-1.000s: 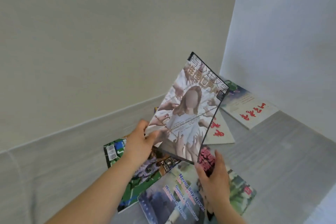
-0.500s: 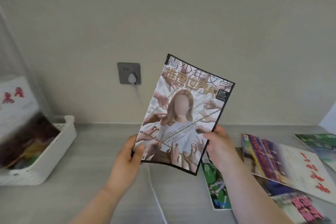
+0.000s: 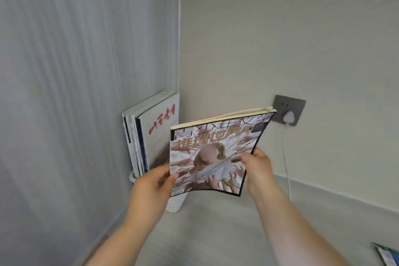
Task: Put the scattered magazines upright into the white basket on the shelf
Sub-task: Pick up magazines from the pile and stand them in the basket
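You had the magazine (image 3: 216, 155) pinched at both lower side edges, your left hand (image 3: 151, 188) and right hand (image 3: 257, 168) each closed on it, thumbs on the cover. It hung in the air just right of the white basket (image 3: 176, 204), tilted, cover toward you. The stood magazines (image 3: 151, 131) already filled the basket's left side against the wall. You were mid-carry, I'd judge; next you needed to square it upright and lower it in beside that stack.
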### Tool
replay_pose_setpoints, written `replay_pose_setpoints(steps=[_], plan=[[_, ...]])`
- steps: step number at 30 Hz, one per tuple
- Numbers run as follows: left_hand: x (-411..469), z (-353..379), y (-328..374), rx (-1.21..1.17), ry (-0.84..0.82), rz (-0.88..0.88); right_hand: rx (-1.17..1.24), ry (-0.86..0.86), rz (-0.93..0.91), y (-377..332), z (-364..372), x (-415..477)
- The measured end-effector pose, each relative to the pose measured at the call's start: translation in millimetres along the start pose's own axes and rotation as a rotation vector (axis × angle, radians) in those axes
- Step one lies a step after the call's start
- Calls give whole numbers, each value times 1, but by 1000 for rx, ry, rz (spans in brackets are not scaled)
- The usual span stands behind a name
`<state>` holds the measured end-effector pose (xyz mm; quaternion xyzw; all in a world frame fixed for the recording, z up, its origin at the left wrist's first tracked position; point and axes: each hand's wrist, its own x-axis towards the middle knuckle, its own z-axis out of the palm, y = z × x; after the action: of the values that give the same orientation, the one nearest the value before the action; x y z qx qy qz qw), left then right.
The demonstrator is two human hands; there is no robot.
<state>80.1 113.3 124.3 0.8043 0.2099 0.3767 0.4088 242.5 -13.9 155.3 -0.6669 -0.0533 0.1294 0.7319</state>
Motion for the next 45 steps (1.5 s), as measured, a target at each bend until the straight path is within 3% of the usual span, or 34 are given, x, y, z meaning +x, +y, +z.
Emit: replay_pose_setpoints(steps=[11,14,19,28,36,45], plan=[[53,-22,-53,105,54,-153,-191,-27,-143,-20,125,66],[56,-18,-66,151,31,-224,-231,-54,-93,-2,136,75],[51,-10,-92,196,-15,-347,-322,-237,90,25,150,80],[47,1,-107,211,94,-327,-329,-264,43,48,162,76],[47,4,-104,270,171,-347,-328,-544,14,55,182,52],[50,6,-109,276,177,-356,-400,-598,-11,54,185,39]])
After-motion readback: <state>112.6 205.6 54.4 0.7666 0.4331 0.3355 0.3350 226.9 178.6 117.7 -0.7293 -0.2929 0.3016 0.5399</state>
